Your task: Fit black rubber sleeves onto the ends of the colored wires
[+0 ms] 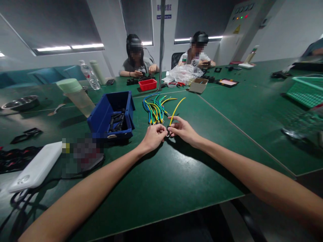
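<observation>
Both my arms reach out over the green table (161,181). My left hand (153,137) and my right hand (182,129) meet fingertip to fingertip at a small dark part (168,131), which is mostly hidden by the fingers. A yellow wire (176,108) runs from that spot up and to the right, its lower end pinched by my right hand. Just behind my hands lies a bundle of blue, green and yellow wires (155,109). To the left of the bundle stands a blue bin (112,116) with black parts inside.
A white flat device (37,169) with black cables lies at the near left. A cup (75,95), bottles (89,75), a metal bowl (21,102), a red tray (147,84) and a cardboard box (199,85) stand farther back. Two people sit across the table. A green basket (306,90) is at right.
</observation>
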A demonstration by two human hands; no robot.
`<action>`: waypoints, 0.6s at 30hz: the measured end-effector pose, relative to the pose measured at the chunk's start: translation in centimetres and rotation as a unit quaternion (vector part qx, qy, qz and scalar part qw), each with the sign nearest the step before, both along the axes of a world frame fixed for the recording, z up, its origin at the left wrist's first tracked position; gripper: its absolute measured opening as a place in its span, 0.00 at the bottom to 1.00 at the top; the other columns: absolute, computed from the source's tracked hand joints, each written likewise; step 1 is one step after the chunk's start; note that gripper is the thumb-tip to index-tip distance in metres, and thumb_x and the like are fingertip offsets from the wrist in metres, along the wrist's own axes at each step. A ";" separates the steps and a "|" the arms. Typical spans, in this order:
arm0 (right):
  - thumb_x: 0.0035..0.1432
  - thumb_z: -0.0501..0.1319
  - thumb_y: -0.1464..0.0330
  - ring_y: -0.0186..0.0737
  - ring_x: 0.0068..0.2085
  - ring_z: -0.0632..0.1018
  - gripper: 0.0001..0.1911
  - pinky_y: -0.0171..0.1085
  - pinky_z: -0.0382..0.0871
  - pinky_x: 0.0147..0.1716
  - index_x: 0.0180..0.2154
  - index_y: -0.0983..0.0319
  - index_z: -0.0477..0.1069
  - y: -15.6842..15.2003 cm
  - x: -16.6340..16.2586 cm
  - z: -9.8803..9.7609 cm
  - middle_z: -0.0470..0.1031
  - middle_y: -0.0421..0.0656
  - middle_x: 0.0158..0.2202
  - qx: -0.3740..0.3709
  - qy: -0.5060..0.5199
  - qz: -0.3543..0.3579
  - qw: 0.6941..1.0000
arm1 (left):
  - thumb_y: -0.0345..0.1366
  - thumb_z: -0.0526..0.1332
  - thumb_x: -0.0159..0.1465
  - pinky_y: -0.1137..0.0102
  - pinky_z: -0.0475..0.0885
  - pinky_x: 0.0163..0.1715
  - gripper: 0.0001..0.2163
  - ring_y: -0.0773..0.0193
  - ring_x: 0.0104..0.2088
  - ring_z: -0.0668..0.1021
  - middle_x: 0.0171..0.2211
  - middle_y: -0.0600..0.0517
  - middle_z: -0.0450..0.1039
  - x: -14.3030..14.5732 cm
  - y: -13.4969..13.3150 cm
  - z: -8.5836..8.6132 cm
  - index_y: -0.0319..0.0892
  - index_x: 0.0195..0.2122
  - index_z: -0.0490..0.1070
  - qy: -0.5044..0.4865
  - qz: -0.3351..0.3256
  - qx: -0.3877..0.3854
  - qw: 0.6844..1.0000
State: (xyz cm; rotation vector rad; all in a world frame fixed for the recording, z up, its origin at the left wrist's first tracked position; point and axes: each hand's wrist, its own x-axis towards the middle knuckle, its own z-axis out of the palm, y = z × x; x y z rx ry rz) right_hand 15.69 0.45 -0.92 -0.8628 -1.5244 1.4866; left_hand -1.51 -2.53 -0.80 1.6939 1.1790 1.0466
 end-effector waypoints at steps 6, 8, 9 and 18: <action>0.48 0.70 0.66 0.32 0.27 0.76 0.29 0.33 0.72 0.30 0.51 0.62 0.64 0.2 0.2 0.1 0.75 0.36 0.27 -0.013 -0.017 0.015 1.000 | 0.35 0.59 0.60 0.76 0.64 0.21 0.07 0.72 0.19 0.71 0.22 0.56 0.68 0.0 -0.2 0.1 0.38 0.27 0.69 0.020 -0.009 0.008 1.000; 0.47 0.70 0.67 0.32 0.26 0.76 0.29 0.33 0.71 0.29 0.50 0.63 0.65 0.2 0.3 0.2 0.76 0.37 0.26 -0.016 -0.023 0.014 1.000 | 0.34 0.59 0.60 0.75 0.65 0.21 0.07 0.71 0.20 0.72 0.22 0.55 0.68 0.0 -0.2 0.2 0.37 0.27 0.69 0.024 -0.013 0.004 1.000; 0.47 0.70 0.67 0.32 0.26 0.76 0.29 0.33 0.71 0.28 0.50 0.63 0.65 0.2 0.3 0.3 0.75 0.36 0.26 -0.014 -0.025 0.011 1.000 | 0.34 0.59 0.59 0.75 0.66 0.21 0.07 0.71 0.20 0.72 0.22 0.55 0.69 0.1 -0.2 0.2 0.37 0.27 0.70 0.023 -0.014 0.002 1.000; 0.44 0.71 0.67 0.33 0.25 0.75 0.32 0.36 0.70 0.29 0.52 0.64 0.67 1.2 1.0 0.7 0.75 0.37 0.25 0.005 -0.026 -0.033 0.999 | 0.36 0.59 0.61 0.73 0.72 0.29 0.08 0.66 0.28 0.78 0.27 0.50 0.76 0.3 0.0 2.1 0.38 0.29 0.74 -0.001 0.072 0.080 0.994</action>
